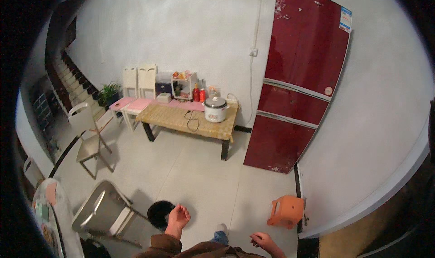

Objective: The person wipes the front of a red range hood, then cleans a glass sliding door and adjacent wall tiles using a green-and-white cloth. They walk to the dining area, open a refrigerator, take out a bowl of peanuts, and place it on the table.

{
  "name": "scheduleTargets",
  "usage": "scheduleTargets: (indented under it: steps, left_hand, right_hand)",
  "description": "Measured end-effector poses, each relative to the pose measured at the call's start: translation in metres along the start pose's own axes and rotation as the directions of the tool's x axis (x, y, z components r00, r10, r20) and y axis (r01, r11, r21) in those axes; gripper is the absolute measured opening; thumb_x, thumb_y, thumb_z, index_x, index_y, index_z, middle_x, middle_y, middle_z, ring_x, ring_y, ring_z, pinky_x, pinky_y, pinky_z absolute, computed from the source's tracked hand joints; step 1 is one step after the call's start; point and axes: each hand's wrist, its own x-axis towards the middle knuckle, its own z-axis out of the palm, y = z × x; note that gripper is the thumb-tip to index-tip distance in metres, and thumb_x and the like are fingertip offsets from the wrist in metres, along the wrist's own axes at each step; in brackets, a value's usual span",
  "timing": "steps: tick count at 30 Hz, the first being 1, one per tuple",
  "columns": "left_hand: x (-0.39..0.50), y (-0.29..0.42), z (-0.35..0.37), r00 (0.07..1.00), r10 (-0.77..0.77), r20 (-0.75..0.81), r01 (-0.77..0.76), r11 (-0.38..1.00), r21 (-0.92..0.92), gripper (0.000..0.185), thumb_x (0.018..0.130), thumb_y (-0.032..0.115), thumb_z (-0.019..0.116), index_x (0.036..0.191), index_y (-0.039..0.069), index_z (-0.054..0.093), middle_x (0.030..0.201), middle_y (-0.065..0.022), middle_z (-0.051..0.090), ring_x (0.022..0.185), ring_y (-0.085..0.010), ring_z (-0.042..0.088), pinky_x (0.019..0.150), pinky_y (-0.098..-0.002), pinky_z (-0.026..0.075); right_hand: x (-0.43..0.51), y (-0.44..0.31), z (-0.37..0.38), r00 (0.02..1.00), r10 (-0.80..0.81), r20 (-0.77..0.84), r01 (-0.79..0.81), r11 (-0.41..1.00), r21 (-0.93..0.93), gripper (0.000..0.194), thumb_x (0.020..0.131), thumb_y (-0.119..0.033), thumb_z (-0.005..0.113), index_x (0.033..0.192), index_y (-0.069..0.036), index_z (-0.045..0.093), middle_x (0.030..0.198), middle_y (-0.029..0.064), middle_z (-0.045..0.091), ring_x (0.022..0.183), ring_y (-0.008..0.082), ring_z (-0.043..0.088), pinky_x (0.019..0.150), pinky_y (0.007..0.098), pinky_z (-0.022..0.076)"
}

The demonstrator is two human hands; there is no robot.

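Note:
Low in the head view, my left hand point(178, 217) hangs with its fingers curled over the edge of a black bin point(159, 213) on the floor; no object shows in it, and whether it touches the bin cannot be told. To the right, my right hand point(263, 241) has its fingers loosely bent and appears to hold nothing. An orange plastic stool point(287, 210) stands beyond it near the wall. Farther ahead, a white rice cooker point(215, 110) with a lid sits on a low table point(173, 119) with a patterned yellow cloth, beside a dark power cord point(192, 122).
A dark red refrigerator point(302, 54) stands against the wall, right of the table. Folding chairs point(102, 210) and a round table point(66, 220) lie to the left. White chairs point(146, 79), a small shelf point(183, 85) and red bottles point(196, 93) are behind the low table. Stairs point(74, 81) rise far left.

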Motion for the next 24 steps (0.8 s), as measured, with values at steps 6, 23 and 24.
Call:
scheduleTargets:
  steps: [6,23,24]
  left_hand:
    - [0.123,-0.018,0.052,0.989,-0.147,0.014,0.147,0.987,-0.058,0.032,0.093,0.031,0.039,0.069,0.012,0.048,0.065,-0.0025,0.052,0.057,-0.0188,0.047,0.052,-0.0307,0.037]
    - [0.300,-0.037,0.219,0.955,-0.285,0.077,0.282,0.958,0.043,0.029,0.090,0.025,0.048,0.067,0.008,0.050,0.067,-0.0063,0.050,0.060,-0.0196,0.045,0.056,-0.0306,0.038]
    - [0.313,-0.035,0.228,0.959,-0.272,0.075,0.270,0.962,0.041,0.028,0.090,0.025,0.048,0.067,0.008,0.050,0.067,-0.0063,0.050,0.060,-0.0196,0.045,0.056,-0.0307,0.038]
  right_hand:
    - [0.091,-0.049,-0.066,0.998,-0.013,-0.057,0.013,1.000,0.002,0.032,0.089,-0.030,0.053,0.095,0.000,0.061,0.078,0.0064,0.063,0.068,0.0125,0.058,0.060,0.0272,0.0475]
    - [0.327,-0.343,-0.283,0.877,-0.450,-0.166,0.435,0.892,-0.123,0.027,0.089,-0.023,0.053,0.103,0.000,0.060,0.085,0.0061,0.062,0.074,0.0128,0.057,0.068,0.0264,0.0469]
    - [0.344,-0.367,-0.299,0.864,-0.468,-0.187,0.464,0.883,-0.069,0.028,0.090,-0.024,0.053,0.103,0.000,0.060,0.086,0.0060,0.061,0.074,0.0126,0.056,0.067,0.0263,0.0467]
